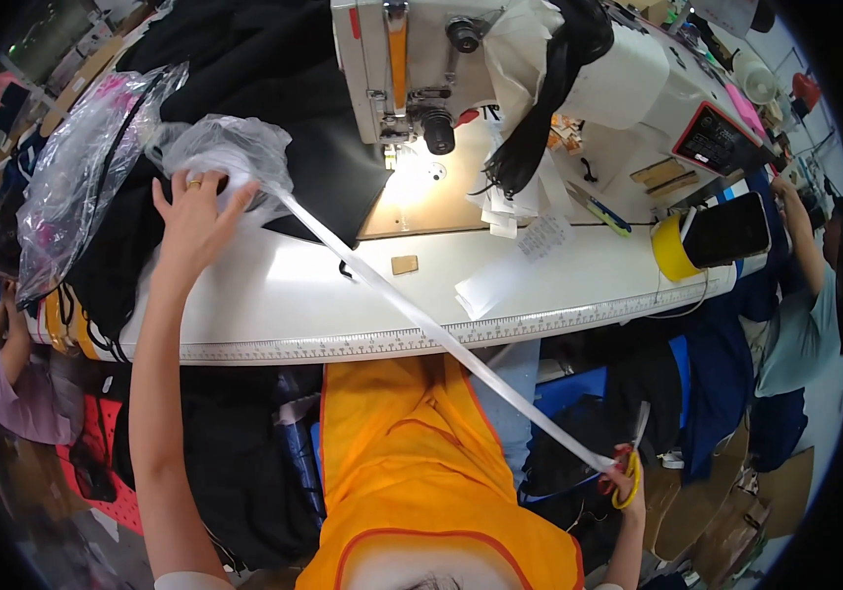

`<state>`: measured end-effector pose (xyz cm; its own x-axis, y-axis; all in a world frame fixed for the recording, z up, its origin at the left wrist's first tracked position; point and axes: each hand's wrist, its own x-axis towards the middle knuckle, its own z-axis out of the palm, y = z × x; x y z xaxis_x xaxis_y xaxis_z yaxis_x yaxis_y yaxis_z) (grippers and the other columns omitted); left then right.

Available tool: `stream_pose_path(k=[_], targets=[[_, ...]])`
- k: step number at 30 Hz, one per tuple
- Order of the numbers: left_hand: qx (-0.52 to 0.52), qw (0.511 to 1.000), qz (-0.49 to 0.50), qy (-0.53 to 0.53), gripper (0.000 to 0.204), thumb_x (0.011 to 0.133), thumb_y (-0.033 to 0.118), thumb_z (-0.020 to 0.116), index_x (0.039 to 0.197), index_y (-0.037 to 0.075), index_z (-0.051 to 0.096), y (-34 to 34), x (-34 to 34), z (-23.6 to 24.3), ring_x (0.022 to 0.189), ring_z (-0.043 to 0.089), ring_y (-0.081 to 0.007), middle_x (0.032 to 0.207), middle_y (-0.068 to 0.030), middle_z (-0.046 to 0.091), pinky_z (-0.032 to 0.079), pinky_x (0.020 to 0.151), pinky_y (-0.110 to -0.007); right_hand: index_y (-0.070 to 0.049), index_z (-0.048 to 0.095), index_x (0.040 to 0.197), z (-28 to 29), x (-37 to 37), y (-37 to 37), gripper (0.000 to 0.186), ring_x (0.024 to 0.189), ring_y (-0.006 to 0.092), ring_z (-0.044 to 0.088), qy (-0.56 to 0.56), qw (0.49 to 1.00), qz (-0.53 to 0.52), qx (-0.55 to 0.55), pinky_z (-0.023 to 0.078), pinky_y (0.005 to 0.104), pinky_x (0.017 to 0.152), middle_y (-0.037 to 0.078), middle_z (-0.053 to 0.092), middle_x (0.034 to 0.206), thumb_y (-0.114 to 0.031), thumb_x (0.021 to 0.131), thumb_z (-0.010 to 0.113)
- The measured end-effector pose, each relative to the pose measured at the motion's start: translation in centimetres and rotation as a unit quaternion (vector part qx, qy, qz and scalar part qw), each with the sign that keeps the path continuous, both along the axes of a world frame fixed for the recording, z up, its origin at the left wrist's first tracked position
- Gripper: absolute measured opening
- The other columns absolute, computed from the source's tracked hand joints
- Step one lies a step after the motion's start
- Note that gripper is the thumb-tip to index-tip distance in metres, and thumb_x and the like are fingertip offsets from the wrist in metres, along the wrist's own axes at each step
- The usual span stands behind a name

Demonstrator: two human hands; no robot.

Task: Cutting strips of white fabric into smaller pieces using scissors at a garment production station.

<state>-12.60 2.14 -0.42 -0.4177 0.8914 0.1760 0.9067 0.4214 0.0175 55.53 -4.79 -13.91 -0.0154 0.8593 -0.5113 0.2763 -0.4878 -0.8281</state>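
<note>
A long white band (421, 323) stretches taut from a clear plastic bag (269, 147) at the upper left down to the lower right. My left hand (197, 218) is on this bag, thumb and fingers apart around the bundled white band inside; its fingertips are partly hidden. Low on the right, below table height, my right hand (626, 484) grips scissors (621, 476) with red and yellow handles, their blades pointing up. The band's far end meets this hand. Whether the fingers also pinch it cannot be made out.
A sewing machine (579, 84) with its lamp lit stands on the white table (274, 285), edged with a ruler strip. Black cloth (308, 93) lies at the back left. Yellow tape (674, 251), a phone (731, 231) and paper slips (490, 292) are to the right. Other people sit on both sides.
</note>
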Motion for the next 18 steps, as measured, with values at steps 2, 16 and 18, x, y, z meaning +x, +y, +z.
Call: stream_pose_path(k=[2, 16, 18], targets=[[0.016, 0.999, 0.031, 0.038, 0.063, 0.089, 0.052, 0.040, 0.117, -0.004, 0.050, 0.6, -1.1, -0.9, 0.126, 0.030, -0.0362, 0.114, -0.0202, 0.055, 0.003, 0.106, -0.056, -0.009, 0.043, 0.120, -0.9, 3.7, -1.3, 0.052, 0.060, 0.0131, 0.051, 0.049, 0.987, -0.143, 0.049, 0.046, 0.0243, 0.057, 0.001, 0.047, 0.077, -0.003, 0.073, 0.064], [-0.150, 0.609, -0.360, -0.691, 0.069, 0.077, 0.026, 0.070, 0.134, 0.006, 0.036, -1.5, 22.5, 0.9, 0.094, 0.057, -0.0190, 0.120, -0.0139, 0.052, 0.047, 0.074, -0.027, -0.003, 0.047, 0.111, 16.1, -20.6, 9.1, 0.052, 0.084, 0.0125, 0.057, 0.327, 0.914, 0.238, 0.031, 0.046, 0.0249, 0.076, 0.005, 0.056, 0.088, 0.003, 0.066, 0.071], [-0.180, 0.538, -0.330, -0.755, 0.079, 0.075, 0.028, 0.074, 0.137, 0.006, 0.030, -1.5, 24.5, 0.1, 0.085, 0.058, -0.0140, 0.119, -0.0131, 0.051, 0.047, 0.069, -0.024, -0.003, 0.048, 0.114, 17.9, -23.1, 10.0, 0.053, 0.085, 0.0098, 0.054, 0.263, 0.926, 0.260, 0.081, 0.045, 0.0232, 0.077, 0.003, 0.054, 0.090, 0.001, 0.067, 0.073]])
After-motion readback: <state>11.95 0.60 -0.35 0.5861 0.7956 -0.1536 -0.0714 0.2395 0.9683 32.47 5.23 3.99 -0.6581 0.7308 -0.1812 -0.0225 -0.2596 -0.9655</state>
